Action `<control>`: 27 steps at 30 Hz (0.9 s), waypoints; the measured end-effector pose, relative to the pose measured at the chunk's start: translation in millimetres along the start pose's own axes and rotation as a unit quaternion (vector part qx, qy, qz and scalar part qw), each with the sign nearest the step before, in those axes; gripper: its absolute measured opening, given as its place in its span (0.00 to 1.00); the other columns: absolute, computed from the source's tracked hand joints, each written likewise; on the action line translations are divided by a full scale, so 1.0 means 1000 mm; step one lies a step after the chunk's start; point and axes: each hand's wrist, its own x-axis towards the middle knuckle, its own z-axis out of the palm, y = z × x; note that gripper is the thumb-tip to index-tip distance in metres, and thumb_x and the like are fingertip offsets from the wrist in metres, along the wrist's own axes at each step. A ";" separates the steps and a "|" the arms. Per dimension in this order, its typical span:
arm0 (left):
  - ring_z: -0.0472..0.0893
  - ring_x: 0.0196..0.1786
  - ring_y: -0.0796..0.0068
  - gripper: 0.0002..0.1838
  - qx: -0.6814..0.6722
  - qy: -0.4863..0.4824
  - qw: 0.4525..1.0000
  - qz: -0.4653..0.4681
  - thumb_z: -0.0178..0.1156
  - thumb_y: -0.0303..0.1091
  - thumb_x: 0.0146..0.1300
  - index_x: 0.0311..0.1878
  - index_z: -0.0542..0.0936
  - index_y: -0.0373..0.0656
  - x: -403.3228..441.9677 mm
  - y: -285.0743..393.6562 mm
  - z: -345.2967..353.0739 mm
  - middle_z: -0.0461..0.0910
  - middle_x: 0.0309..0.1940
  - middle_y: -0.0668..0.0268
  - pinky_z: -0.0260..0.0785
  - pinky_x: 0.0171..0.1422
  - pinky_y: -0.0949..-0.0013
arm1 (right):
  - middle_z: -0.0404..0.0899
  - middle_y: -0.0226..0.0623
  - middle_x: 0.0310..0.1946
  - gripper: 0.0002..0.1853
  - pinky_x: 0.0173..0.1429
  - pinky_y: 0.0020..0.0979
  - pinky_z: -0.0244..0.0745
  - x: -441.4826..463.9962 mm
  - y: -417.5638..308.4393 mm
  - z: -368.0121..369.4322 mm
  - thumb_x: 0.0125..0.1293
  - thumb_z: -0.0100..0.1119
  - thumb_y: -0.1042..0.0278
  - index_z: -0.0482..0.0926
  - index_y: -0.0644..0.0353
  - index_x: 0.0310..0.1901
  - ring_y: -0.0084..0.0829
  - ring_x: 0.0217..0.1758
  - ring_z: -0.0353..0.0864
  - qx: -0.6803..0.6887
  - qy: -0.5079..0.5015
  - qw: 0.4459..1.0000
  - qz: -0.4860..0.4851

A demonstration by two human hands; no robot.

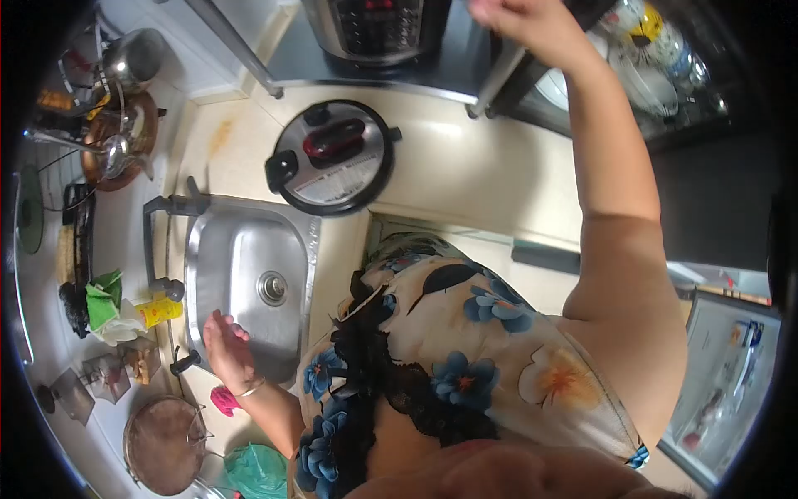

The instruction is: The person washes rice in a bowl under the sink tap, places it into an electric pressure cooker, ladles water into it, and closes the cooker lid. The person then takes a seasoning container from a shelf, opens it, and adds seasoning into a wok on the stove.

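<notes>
My left hand hovers over the near left part of the steel sink, with its fingers loosely apart and nothing in it. At the top edge of the view my right hand reaches beside an electric pressure cooker whose front panel has a red display. That hand is partly cut off, so its grip cannot be made out. The cooker's lid, with a dark red handle, lies on the counter behind the sink, handle side up.
A dark faucet stands left of the sink. A yellow bottle, a round wooden board and a green plastic bag line the left side. Dishes fill a rack at upper right; an open drawer or bin is at right.
</notes>
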 end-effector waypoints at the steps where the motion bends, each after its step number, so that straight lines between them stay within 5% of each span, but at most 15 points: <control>1: 0.70 0.27 0.78 0.16 0.002 0.005 1.000 -0.019 0.51 0.41 0.65 0.48 0.71 0.38 0.001 -0.003 0.002 0.74 0.31 0.64 0.63 0.30 0.75 | 0.77 0.27 0.30 0.11 0.42 0.20 0.70 -0.027 0.034 0.002 0.59 0.60 0.62 0.79 0.59 0.40 0.18 0.35 0.74 0.048 -0.056 0.997 -0.001; 5: 0.70 0.28 0.78 0.16 -0.011 -0.046 0.998 -0.039 0.53 0.40 0.64 0.48 0.72 0.38 0.004 -0.008 0.001 0.74 0.32 0.65 0.63 0.30 0.76 | 0.74 0.26 0.25 0.07 0.35 0.20 0.66 -0.150 0.132 0.044 0.62 0.55 0.67 0.77 0.61 0.31 0.18 0.28 0.69 0.126 -0.011 0.974 0.186; 9: 0.73 0.28 0.79 0.15 0.042 0.026 0.999 0.003 0.55 0.37 0.62 0.48 0.73 0.38 -0.020 0.017 -0.012 0.76 0.31 0.66 0.65 0.30 0.77 | 0.71 0.25 0.19 0.08 0.27 0.19 0.61 -0.224 0.127 0.117 0.60 0.57 0.64 0.74 0.58 0.28 0.17 0.22 0.68 0.267 0.046 0.890 0.366; 16: 0.71 0.25 0.84 0.09 0.112 0.293 0.907 0.282 0.55 0.32 0.63 0.42 0.74 0.38 -0.121 0.086 -0.127 0.76 0.32 0.65 0.64 0.30 0.80 | 0.72 0.26 0.20 0.10 0.31 0.19 0.64 -0.190 0.081 0.191 0.64 0.54 0.62 0.72 0.56 0.27 0.18 0.24 0.69 0.247 -0.176 0.922 0.241; 20: 0.71 0.27 0.84 0.12 0.229 0.480 0.824 0.196 0.57 0.36 0.61 0.43 0.74 0.38 -0.205 0.059 -0.187 0.76 0.30 0.70 0.64 0.32 0.81 | 0.71 0.25 0.20 0.13 0.33 0.19 0.63 -0.154 0.071 0.208 0.64 0.53 0.58 0.71 0.54 0.25 0.17 0.25 0.69 0.224 -0.228 0.929 0.187; 23: 0.75 0.31 0.76 0.14 0.415 0.575 0.700 0.084 0.60 0.39 0.58 0.37 0.77 0.36 -0.259 0.015 -0.206 0.78 0.29 0.64 0.68 0.37 0.74 | 0.70 0.24 0.20 0.14 0.32 0.19 0.63 -0.136 0.050 0.231 0.65 0.52 0.57 0.70 0.54 0.24 0.16 0.25 0.68 0.199 -0.276 0.927 0.155; 25: 0.76 0.32 0.75 0.16 0.457 0.588 0.667 -0.001 0.60 0.42 0.56 0.35 0.77 0.36 -0.291 -0.023 -0.216 0.79 0.29 0.60 0.69 0.39 0.72 | 0.70 0.24 0.20 0.14 0.31 0.19 0.62 -0.129 0.031 0.246 0.65 0.52 0.59 0.70 0.55 0.24 0.16 0.24 0.66 0.184 -0.305 0.926 0.124; 27: 0.77 0.26 0.73 0.21 0.288 0.571 0.754 -0.148 0.60 0.47 0.56 0.39 0.76 0.35 -0.321 -0.073 -0.231 0.77 0.27 0.62 0.69 0.31 0.72 | 0.70 0.25 0.20 0.14 0.31 0.18 0.61 -0.121 0.018 0.263 0.66 0.52 0.61 0.70 0.56 0.24 0.16 0.24 0.65 0.180 -0.330 0.922 0.092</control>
